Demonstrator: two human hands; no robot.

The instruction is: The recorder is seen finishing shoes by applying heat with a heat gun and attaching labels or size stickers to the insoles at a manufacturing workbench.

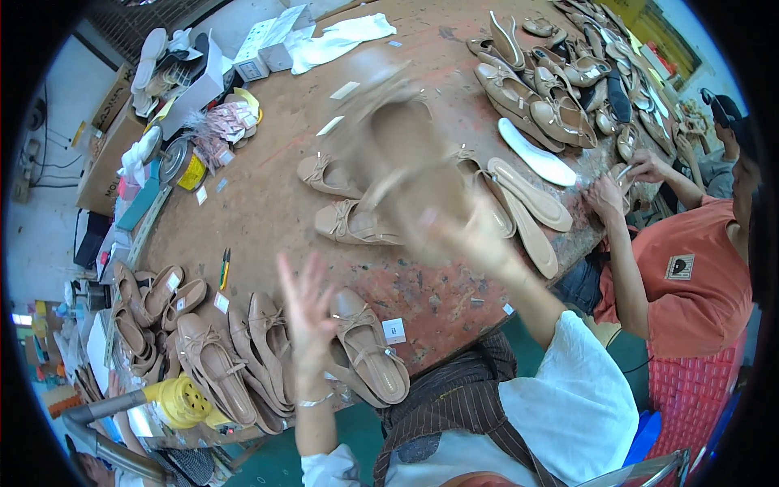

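Beige shoe [398,154] blurred in right hand [471,235] grip – left hand [304,312] fingers spread, empty, over workbench [268,203]

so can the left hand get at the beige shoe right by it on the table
Probably yes: the left hand is open and empty, and the beige shoe lies uncovered just beside it near the table edge.

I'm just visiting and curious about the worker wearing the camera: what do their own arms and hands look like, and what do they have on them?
Both hands are bare, with no gloves. The left hand has a thin, pale bracelet at the wrist, and its forearm is bare up to a white sleeve near the lower edge. The right hand is blurred; its forearm is bare up to a loose, short white sleeve. No rings or watch can be made out.
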